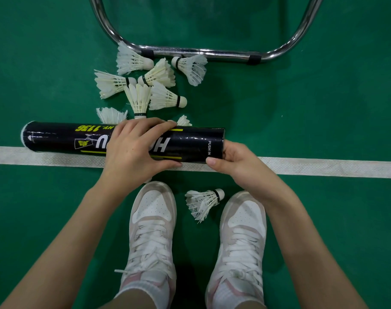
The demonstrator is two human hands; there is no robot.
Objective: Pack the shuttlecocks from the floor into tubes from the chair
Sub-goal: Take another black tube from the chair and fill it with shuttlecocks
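Note:
A black shuttlecock tube [56,138] with yellow and white print lies level across the view, held above the green floor. My left hand [134,148] grips it round the middle. My right hand [237,160] is curled at the tube's right end, marked "PUSH IN", thumb under the rim; what its fingers hold is hidden. Several white feather shuttlecocks [161,74] lie in a loose pile on the floor beyond the tube, two partly hidden behind it. One more shuttlecock [203,202] lies between my shoes.
The chrome tube base of a chair [203,52] curves across the floor just beyond the pile. A white court line [324,167] runs left to right under the tube. My two white sneakers [153,230] stand at the bottom centre.

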